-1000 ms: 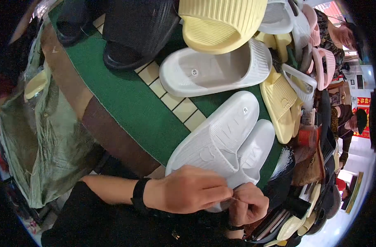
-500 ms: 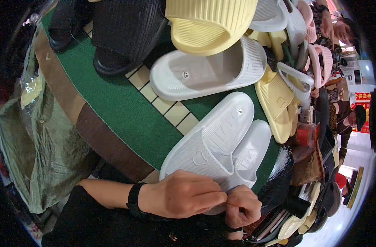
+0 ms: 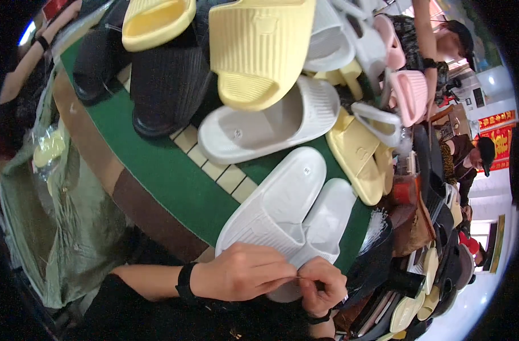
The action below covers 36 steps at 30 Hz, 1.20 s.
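Observation:
My left hand (image 3: pixel 245 274), with a dark band at the wrist, is closed in a pinch. Its fingertips meet those of my right hand (image 3: pixel 323 284), also pinched. Whatever thin or small thing lies between them is too small to make out. Just beyond both hands, a white ribbed slide slipper (image 3: pixel 288 190) lies with its toe end towards me, beside a matching white slipper (image 3: pixel 330 213). A larger white slipper (image 3: pixel 242 133) rests farther back, and a pale yellow slipper (image 3: pixel 259 54) sits partly over it.
The slippers lie on a green mat (image 3: pixel 151 165) with a strip of cream tiles (image 3: pixel 217 170). Black slippers (image 3: pixel 166 85) stand at the back left, yellow slippers (image 3: pixel 356 153) at right. A green sack (image 3: pixel 83 227) hangs at left. Other people work at right; another person's arm (image 3: pixel 29 62) shows upper left.
The view has shifted, so most slippers appear lower and farther left. Another person's arm has come into view at upper left. My two hands stay pinched together.

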Motion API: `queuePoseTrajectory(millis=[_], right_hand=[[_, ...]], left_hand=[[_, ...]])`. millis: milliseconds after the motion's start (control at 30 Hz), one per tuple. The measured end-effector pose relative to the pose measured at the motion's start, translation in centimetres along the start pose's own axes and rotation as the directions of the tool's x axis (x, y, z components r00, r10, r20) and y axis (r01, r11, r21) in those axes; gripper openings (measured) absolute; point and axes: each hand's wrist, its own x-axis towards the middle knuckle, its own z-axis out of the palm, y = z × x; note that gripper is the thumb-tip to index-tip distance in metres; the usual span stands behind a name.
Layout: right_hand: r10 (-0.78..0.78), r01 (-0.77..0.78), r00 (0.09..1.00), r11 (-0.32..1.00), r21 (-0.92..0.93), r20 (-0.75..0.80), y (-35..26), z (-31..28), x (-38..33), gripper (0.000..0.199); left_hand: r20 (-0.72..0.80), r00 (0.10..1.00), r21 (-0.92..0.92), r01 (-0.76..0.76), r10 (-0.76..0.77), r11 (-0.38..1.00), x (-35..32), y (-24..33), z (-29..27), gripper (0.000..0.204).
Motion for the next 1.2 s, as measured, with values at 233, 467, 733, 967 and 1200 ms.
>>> queuePoseTrajectory(millis=[233, 467, 733, 967, 1200], right_hand=[[0.06, -0.062, 0.996, 0.997, 0.036, 0.06, -0.5, -0.3, 0.1, 0.007], [0.047, -0.046, 0.997, 0.999, -0.016, 0.055, -0.8, -0.4, 0.2, 0.007], [0.019, -0.017, 0.999, 0.999, 0.047, -0.035, -1.0, -0.2, -0.3, 0.008], [0.046, -0.046, 0.998, 0.999, 0.001, 0.036, -0.7, -0.2, -0.7, 0.012], [0.001, -0.002, 1.0, 1.0, 0.018, 0.029, -0.5, 0.0, -0.8, 0.014]], left_hand=[[-0.009, 0.998, 0.043, 0.067, -0.066, 0.997, 0.4, 1.1, -0.4, 0.012], [0.014, 0.995, 0.085, 0.093, -0.094, 0.992, 0.4, 1.0, 0.1, 0.011], [-0.084, 0.979, 0.139, 0.194, -0.184, 0.971, 0.0, 1.9, 0.6, 0.011], [-0.084, 0.982, 0.168, 0.179, -0.167, 0.969, -0.3, 1.7, 0.7, 0.01], [-0.108, 0.983, 0.191, 0.168, -0.149, 0.967, -0.5, 1.8, 0.8, 0.01]])
